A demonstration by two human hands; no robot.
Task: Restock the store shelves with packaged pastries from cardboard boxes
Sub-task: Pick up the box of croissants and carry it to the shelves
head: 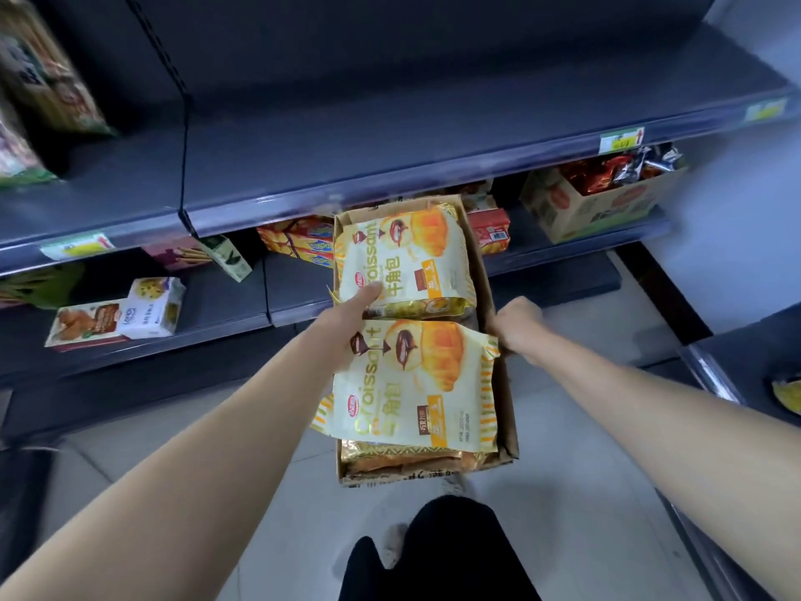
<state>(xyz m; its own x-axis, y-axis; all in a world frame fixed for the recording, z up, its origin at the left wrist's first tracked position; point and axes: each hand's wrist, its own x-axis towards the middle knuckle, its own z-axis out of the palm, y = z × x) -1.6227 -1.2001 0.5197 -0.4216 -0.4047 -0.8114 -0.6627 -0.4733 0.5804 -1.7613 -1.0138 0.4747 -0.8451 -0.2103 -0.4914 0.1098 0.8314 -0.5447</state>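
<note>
A long cardboard box (505,409) is held up in front of the dark shelves, filled with yellow croissant bags. The far bag (403,258) lies at the box's far end, and a near bag (416,383) lies on top of more bags below. My left hand (346,314) grips the box's left side, thumb lying on the far bag. My right hand (516,325) is curled round the box's right wall. The wide dark upper shelf (390,141) above the box is bare.
The lower shelf (216,305) carries biscuit boxes (117,316), orange packs (299,240) and a red pack (492,229). An open carton of foil-wrapped snacks (602,197) stands at the right. Blurred bags (39,80) sit on the upper shelf's left. Another shelf edge (715,379) juts in at right.
</note>
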